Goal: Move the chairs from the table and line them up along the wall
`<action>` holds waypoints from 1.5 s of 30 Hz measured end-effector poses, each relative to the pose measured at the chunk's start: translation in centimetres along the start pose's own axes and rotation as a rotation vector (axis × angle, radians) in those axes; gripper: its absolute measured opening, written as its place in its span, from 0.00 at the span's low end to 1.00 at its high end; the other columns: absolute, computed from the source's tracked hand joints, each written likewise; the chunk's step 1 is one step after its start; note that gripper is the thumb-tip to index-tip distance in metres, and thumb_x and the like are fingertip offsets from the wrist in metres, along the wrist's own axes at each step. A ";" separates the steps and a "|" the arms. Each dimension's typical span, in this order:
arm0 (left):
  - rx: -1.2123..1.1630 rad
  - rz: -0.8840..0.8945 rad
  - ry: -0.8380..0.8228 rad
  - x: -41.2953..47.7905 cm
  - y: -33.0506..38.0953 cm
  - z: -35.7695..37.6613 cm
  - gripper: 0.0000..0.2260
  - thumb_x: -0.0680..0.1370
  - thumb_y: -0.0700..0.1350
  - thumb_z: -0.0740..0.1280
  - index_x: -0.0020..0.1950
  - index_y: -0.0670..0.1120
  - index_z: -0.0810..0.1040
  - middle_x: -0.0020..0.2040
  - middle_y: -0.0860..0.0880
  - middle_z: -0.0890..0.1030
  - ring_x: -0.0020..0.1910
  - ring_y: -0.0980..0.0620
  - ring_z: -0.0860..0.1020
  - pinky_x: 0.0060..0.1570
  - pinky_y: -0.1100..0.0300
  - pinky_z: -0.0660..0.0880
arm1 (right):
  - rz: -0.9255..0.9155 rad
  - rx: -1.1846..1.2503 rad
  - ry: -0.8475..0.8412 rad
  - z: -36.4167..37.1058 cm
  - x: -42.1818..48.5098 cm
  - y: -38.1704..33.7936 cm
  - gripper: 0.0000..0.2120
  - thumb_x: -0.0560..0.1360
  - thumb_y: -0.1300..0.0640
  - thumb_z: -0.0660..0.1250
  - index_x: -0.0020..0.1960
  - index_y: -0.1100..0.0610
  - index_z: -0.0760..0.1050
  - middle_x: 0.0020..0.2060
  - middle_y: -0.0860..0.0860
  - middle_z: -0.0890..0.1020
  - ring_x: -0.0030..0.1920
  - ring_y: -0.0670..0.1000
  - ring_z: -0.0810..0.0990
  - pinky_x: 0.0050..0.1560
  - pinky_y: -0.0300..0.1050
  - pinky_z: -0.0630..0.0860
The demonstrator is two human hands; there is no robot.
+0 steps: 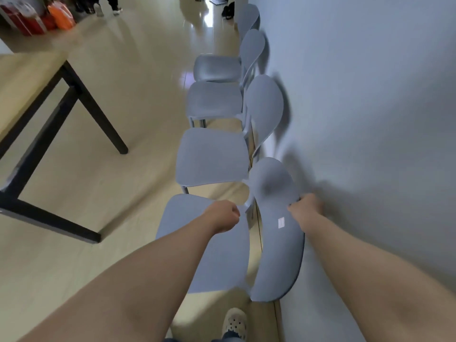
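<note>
Head view. Four grey plastic chairs stand in a row along the wall (370, 95), backrests towards it, seats facing the open floor (123, 107). The nearest chair (217, 243) is at the near end of the row, its backrest (278, 255) close beside the wall; whether it touches cannot be told. A small white label (281, 222) sits on the backrest's face.

The right hand (308, 206) is closed over the top edge of this backrest, fingers wrapped behind it on the wall side. The left hand (225, 215) is clenched in a fist above the seat's rear edge, near the gap between seat and backrest; whether it grasps any part of the chair cannot be told. The hands and this chair are motion-blurred.

The second chair (212, 156) stands just beyond, its seat near the first. The third chair (214, 99) and fourth chair (217, 69) follow, close together.

A table (22, 95) with a light top and black legs stands well apart on the left. A foot in a pale perforated clog (234, 322) shows at the bottom edge. Red and orange bags (39, 18) lie in the far left corner of the floor.
</note>
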State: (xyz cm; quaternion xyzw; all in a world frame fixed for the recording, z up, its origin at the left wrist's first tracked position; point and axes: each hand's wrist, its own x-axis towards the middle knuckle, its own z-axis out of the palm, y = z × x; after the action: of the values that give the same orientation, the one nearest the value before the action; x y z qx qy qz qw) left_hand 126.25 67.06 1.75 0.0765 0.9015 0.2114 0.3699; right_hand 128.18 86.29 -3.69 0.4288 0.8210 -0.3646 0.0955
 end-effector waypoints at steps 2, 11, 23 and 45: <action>0.011 0.008 -0.003 0.3 0.9 0.1 0.18 0.79 0.38 0.55 0.66 0.43 0.75 0.64 0.42 0.78 0.63 0.44 0.76 0.62 0.54 0.73 | 0.014 0.021 0.041 -0.7 0.8 0.5 0.07 0.73 0.63 0.62 0.37 0.58 0.72 0.35 0.57 0.73 0.40 0.56 0.68 0.42 0.43 0.65; 0.057 0.015 -0.025 1.5 2.4 0.3 0.17 0.80 0.38 0.54 0.65 0.41 0.76 0.63 0.41 0.79 0.62 0.43 0.77 0.60 0.53 0.74 | 0.010 0.014 0.162 -2.3 2.1 1.1 0.12 0.76 0.65 0.61 0.54 0.70 0.78 0.55 0.66 0.81 0.56 0.64 0.80 0.48 0.48 0.74; 0.026 -0.002 -0.109 1.7 2.4 0.7 0.17 0.80 0.36 0.53 0.65 0.42 0.74 0.55 0.38 0.84 0.46 0.45 0.82 0.44 0.59 0.76 | 0.036 0.067 0.201 -2.4 0.7 1.6 0.12 0.78 0.64 0.59 0.55 0.70 0.77 0.55 0.67 0.81 0.56 0.64 0.80 0.47 0.46 0.71; 0.200 0.154 0.005 -1.7 -2.2 -2.9 0.18 0.79 0.38 0.54 0.65 0.44 0.77 0.64 0.45 0.79 0.61 0.45 0.78 0.61 0.54 0.74 | 0.053 -0.162 0.112 -1.8 -6.4 -1.8 0.26 0.76 0.56 0.60 0.72 0.60 0.60 0.70 0.60 0.65 0.69 0.62 0.68 0.68 0.54 0.68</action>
State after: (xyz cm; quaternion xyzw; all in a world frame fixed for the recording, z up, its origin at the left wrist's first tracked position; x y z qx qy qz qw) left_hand 125.49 63.61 3.74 0.1813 0.9105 0.1486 0.3407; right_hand 131.00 82.85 1.54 0.4610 0.8402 -0.2700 0.0933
